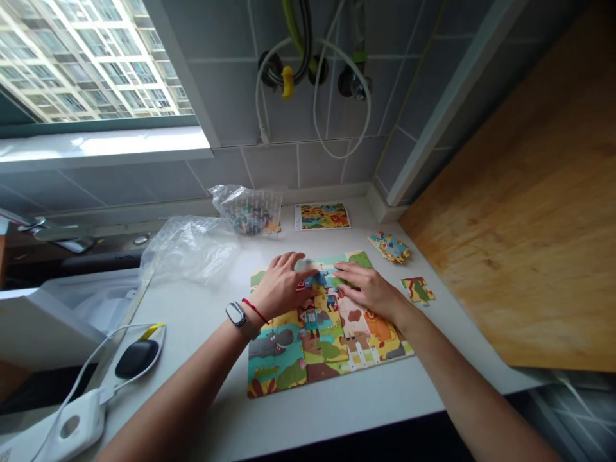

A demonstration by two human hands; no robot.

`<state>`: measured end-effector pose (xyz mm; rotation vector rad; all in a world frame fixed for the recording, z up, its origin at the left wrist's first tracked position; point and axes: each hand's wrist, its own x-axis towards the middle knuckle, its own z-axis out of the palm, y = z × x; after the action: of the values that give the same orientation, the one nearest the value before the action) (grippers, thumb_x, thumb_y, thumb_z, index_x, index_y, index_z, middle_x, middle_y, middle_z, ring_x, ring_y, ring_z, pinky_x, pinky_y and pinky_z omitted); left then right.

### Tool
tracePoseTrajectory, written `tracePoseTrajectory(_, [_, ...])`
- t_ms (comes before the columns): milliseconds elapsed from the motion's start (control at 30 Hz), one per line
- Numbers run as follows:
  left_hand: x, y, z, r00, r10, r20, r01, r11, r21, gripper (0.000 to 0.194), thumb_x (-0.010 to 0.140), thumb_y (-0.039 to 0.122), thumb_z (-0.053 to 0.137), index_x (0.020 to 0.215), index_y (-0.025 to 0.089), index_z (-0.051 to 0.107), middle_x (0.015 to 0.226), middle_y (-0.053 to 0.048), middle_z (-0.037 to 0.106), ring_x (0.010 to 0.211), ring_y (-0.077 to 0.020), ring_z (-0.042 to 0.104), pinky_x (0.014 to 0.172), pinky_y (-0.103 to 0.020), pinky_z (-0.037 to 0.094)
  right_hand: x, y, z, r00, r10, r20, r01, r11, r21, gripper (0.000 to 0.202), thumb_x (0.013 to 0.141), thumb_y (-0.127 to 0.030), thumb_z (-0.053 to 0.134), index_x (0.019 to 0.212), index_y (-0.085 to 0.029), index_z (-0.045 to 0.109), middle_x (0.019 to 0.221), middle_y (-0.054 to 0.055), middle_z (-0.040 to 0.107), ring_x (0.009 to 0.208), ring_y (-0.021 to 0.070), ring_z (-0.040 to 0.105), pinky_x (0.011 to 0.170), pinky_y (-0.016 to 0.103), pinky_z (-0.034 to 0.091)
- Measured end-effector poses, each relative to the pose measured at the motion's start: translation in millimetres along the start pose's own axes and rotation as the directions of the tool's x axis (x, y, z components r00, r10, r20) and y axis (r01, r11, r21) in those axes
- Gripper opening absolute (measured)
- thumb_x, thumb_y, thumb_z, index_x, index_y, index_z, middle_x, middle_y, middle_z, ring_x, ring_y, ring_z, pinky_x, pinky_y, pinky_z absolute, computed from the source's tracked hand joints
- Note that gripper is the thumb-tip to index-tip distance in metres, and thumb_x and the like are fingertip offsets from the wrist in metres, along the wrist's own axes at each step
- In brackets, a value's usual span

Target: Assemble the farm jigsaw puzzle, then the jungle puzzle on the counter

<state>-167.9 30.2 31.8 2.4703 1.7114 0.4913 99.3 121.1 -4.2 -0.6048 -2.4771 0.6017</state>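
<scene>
Pressing flat, left hand (283,283) and right hand (368,289) rest with fingers spread, gripping nothing, on the jigsaw puzzle (327,330) mid-surface; thin, light, loosely joined card likely buckles, so slide from edges.

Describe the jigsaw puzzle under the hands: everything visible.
The jigsaw puzzle lies flat on the white counter, a nearly complete rectangle of interlocked, cardboard-looking pieces. It shows a colourful cartoon animal scene: a grey hippo at the left, brown and orange animals at the right, and a white fence along the near edge. The left hand and right hand both rest palm-down on its far half, hiding part of the picture.
</scene>
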Motion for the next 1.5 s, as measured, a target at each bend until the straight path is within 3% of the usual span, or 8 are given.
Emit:
tracePoseTrajectory(67, [8.3, 4.8, -4.7, 0.998, 0.043, 0.052, -0.044, 0.999, 0.019, 0.04, 0.091, 0.037, 0.08, 0.129, 0.029, 0.073, 0.147, -0.014, 0.057, 0.131, -0.0379, 0.056, 0.108, -0.059, 0.051, -1.8, 1.1, 0.4, 1.0, 0.008, -0.004, -0.008, 1.0, 0.014, 0.042, 0.094, -0.012, 0.071, 0.133, -0.027, 0.074, 0.142, 0.007, 0.07, 0.133, 0.0263, 0.066, 0.121, 0.047, 0.049])
tracePoseTrajectory(200, [19.6, 10.1, -2.1, 0.987, 0.089, 0.135, -0.093, 0.995, 0.02, 0.031, 0.095, 0.031, 0.076, 0.126, 0.026, 0.074, 0.138, -0.011, 0.067, 0.122, -0.0325, 0.063, 0.104, -0.053, 0.056, -2.6, 2.0, 0.4, 0.999, 0.012, -0.031, -0.011, 1.0, 0.025, 0.041, 0.095, -0.012, 0.069, 0.133, -0.026, 0.074, 0.143, 0.008, 0.069, 0.134, 0.0265, 0.065, 0.121, 0.046, 0.049])
tracePoseTrajectory(367, [18.8, 7.7, 5.9, 0.987, 0.099, 0.128, -0.097, 0.995, -0.025, 0.027, 0.099, 0.026, 0.071, 0.125, 0.027, 0.074, 0.138, -0.008, 0.068, 0.118, -0.0291, 0.065, 0.101, -0.048, 0.059, -1.8, 3.3, 2.4, 0.998, -0.004, -0.058, 0.007, 0.999, 0.05, 0.043, 0.094, -0.011, 0.071, 0.134, -0.026, 0.074, 0.139, 0.006, 0.072, 0.133, 0.026, 0.066, 0.122, 0.045, 0.048])
tracePoseTrajectory(567, [17.9, 10.6, 3.4, 0.985, 0.101, 0.142, -0.099, 0.995, -0.025, 0.024, 0.099, 0.024, 0.07, 0.122, 0.027, 0.076, 0.135, -0.008, 0.069, 0.111, -0.0285, 0.065, 0.096, -0.049, 0.06, -3.7, 7.2, 5.7, 0.998, -0.015, -0.066, 0.018, 0.999, 0.05, 0.045, 0.093, -0.009, 0.072, 0.135, -0.026, 0.073, 0.14, 0.006, 0.07, 0.132, 0.0265, 0.067, 0.121, 0.046, 0.049])
tracePoseTrajectory(800, [16.4, 12.1, 3.1, 0.984, 0.112, 0.14, -0.118, 0.993, 0.033, 0.024, 0.1, 0.027, 0.068, 0.124, 0.029, 0.075, 0.136, -0.008, 0.068, 0.113, -0.0283, 0.064, 0.093, -0.047, 0.06, -2.6, 2.1, 4.6, 0.997, 0.006, -0.074, 0.0, 0.997, 0.073, 0.051, 0.091, -0.005, 0.073, 0.134, -0.031, 0.074, 0.141, 0.002, 0.07, 0.132, 0.0254, 0.066, 0.12, 0.042, 0.051])
tracePoseTrajectory(1033, [16.1, 12.7, 0.6, 0.981, 0.088, 0.173, -0.104, 0.991, 0.089, 0.028, 0.099, 0.027, 0.07, 0.126, 0.031, 0.075, 0.139, -0.006, 0.068, 0.113, -0.0301, 0.065, 0.09, -0.048, 0.061, -2.8, 2.3, 5.9, 0.997, 0.02, -0.071, -0.014, 0.997, 0.08, 0.046, 0.092, -0.006, 0.07, 0.132, -0.029, 0.075, 0.139, 0.002, 0.071, 0.133, 0.0257, 0.066, 0.117, 0.041, 0.054])
tracePoseTrajectory(1333, [16.4, 10.4, 1.0, 0.98, 0.085, 0.18, -0.099, 0.993, 0.07, 0.029, 0.099, 0.028, 0.071, 0.127, 0.033, 0.075, 0.142, -0.006, 0.067, 0.115, -0.0303, 0.065, 0.093, -0.049, 0.061, -2.8, 4.7, 7.7, 0.997, 0.027, -0.077, -0.022, 0.997, 0.076, 0.047, 0.091, -0.007, 0.071, 0.132, -0.03, 0.075, 0.138, 0.002, 0.073, 0.131, 0.0237, 0.068, 0.116, 0.04, 0.055])
tracePoseTrajectory(1500, [17.9, 6.6, 1.0, 0.976, 0.095, 0.198, -0.106, 0.993, 0.049, 0.031, 0.098, 0.025, 0.071, 0.128, 0.033, 0.075, 0.144, -0.004, 0.067, 0.117, -0.0296, 0.065, 0.097, -0.049, 0.06, -2.9, 4.4, 7.7, 0.999, 0.029, -0.032, -0.029, 0.999, 0.019, 0.043, 0.093, -0.008, 0.07, 0.13, -0.028, 0.076, 0.137, 0.005, 0.073, 0.131, 0.0254, 0.068, 0.122, 0.047, 0.047])
